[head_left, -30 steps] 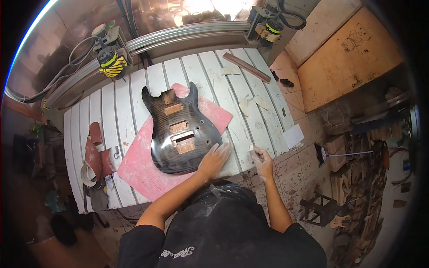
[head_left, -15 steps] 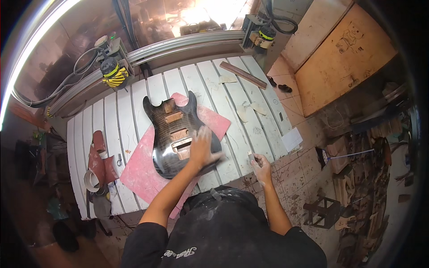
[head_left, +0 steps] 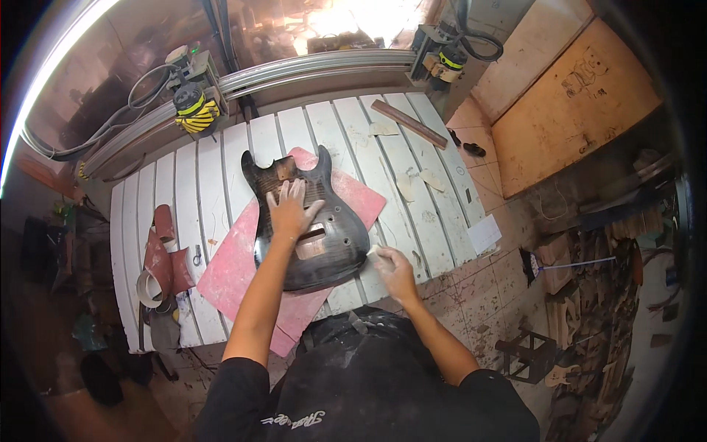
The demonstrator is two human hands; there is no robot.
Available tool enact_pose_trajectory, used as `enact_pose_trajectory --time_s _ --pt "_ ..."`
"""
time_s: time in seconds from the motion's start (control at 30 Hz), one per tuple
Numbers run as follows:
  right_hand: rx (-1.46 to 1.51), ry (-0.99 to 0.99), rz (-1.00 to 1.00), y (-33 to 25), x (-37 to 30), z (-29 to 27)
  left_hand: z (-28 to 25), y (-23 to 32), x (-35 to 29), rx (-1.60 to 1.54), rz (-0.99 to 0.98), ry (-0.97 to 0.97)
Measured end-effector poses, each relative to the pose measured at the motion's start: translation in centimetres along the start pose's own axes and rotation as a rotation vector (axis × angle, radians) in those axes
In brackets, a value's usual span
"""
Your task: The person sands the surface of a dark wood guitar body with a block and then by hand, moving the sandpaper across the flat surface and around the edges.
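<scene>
A dark electric guitar body with a wood-grain top and cut-out cavities lies on a pink sheet. My left hand rests flat on its upper middle, fingers spread, covering some of the cavities. At the body's lower right edge, my right hand pinches a small pale block. That piece is mostly hidden by the fingers, and its end meets or nearly meets the guitar's rim.
The white slatted table holds a brown wooden strip, pale scraps, a white paper and reddish abrasive sheets. A metal rail with machine heads spans the back. Wood pieces crowd the right side.
My left hand has moved up the guitar body, from its lower right to its upper middle. My right hand has brought the small block leftward to the body's edge.
</scene>
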State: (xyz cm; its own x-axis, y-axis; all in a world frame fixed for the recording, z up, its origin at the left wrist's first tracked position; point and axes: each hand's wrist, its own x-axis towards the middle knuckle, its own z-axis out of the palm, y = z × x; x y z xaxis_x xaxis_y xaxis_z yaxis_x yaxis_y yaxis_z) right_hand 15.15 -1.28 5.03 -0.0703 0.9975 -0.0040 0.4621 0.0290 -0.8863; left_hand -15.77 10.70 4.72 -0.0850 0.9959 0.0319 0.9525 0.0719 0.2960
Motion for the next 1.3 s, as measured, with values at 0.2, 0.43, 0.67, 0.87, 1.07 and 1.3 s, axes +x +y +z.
enact_pose_trajectory --time_s 0.2,0.43,0.67,0.87,1.07,1.3 --pt "-0.385 -0.068 -0.233 -2.3 1.6 3.0 0.6 -3.5 -2.9 -0.037 -0.042 0.149" --pt "-0.439 -0.035 -0.347 -3.2 10.1 8.5 0.0 -2.8 -2.7 -0.092 -0.100 0.199" --pt "-0.414 -0.008 -0.362 -4.6 14.3 12.1 0.1 -3.3 -2.6 -0.119 -0.092 0.216" --pt "-0.438 -0.017 -0.367 -4.4 14.0 11.8 -0.2 -3.0 -2.3 -0.125 -0.101 0.182" --pt "-0.371 0.001 -0.351 -3.9 15.8 12.3 -0.1 -3.3 -2.5 -0.117 -0.102 0.160" --pt "-0.382 0.029 -0.294 -5.8 16.7 13.2 -0.4 -2.6 -2.1 -0.139 -0.091 0.160"
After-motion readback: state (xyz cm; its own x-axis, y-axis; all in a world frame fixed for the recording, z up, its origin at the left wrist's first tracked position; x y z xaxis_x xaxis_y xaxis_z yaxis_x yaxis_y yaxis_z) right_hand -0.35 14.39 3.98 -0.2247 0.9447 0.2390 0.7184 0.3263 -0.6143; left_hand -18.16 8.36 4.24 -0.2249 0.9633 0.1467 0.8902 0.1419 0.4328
